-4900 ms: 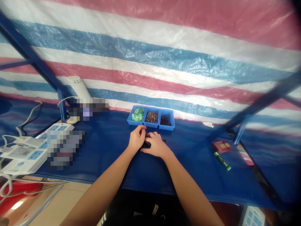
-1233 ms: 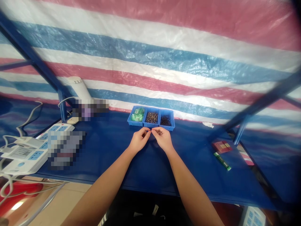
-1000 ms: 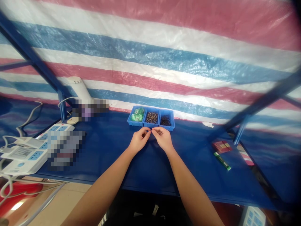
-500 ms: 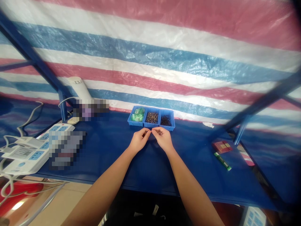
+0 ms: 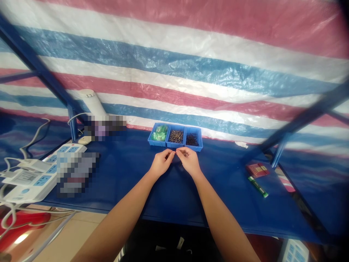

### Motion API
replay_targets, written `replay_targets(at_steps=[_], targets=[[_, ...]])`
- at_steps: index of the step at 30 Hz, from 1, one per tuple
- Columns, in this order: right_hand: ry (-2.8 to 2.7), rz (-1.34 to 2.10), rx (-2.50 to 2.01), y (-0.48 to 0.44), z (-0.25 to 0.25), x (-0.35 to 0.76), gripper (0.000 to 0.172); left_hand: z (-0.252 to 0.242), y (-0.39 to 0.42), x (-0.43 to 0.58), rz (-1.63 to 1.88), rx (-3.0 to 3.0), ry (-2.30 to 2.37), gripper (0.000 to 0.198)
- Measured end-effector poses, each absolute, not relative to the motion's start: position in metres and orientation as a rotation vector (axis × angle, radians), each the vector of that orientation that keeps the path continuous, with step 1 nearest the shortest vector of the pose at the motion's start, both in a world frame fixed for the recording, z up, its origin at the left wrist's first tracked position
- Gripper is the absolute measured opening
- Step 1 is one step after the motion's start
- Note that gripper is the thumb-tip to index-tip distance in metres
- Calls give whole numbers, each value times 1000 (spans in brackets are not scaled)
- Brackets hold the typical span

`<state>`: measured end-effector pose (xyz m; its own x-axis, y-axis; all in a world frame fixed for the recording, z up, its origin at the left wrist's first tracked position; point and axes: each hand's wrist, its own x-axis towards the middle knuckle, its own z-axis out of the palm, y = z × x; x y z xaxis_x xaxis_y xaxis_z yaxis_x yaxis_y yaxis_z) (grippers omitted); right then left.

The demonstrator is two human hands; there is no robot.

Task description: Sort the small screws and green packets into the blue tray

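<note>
My left hand (image 5: 161,162) and my right hand (image 5: 188,160) meet fingertip to fingertip just in front of three joined blue bins. Both are closed in a pinch; whatever sits between the fingers is too small to make out. Green packets (image 5: 159,133) lie in the left bin (image 5: 157,143). Small brass-and-dark metal pieces (image 5: 176,136) fill the middle bin (image 5: 175,145). Thin dark pieces, like screws or pins (image 5: 192,140), are in the right bin (image 5: 194,148), nearest my right hand.
On the left of the blue table (image 5: 120,182) lie a white power strip (image 5: 40,182) with plugs and a blurred-out dark item (image 5: 79,174). A white cylinder (image 5: 94,103) stands behind. At right are a red box (image 5: 257,170) and a green narrow box (image 5: 257,187). Striped sheeting (image 5: 174,65) hangs behind.
</note>
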<state>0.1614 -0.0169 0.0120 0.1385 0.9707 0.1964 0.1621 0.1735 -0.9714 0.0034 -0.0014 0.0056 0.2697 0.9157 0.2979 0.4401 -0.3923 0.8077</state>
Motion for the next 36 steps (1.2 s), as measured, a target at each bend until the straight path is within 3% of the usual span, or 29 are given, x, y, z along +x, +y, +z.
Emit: replay_targets(at_steps=[19, 36], targets=[[-1349, 1023, -1338, -15, 8, 164, 38, 1, -1, 3, 1113, 2047, 1225, 29], [-1183, 1119, -1274, -15, 9, 163, 27, 1, 1, 3, 1058, 2035, 1305, 28]])
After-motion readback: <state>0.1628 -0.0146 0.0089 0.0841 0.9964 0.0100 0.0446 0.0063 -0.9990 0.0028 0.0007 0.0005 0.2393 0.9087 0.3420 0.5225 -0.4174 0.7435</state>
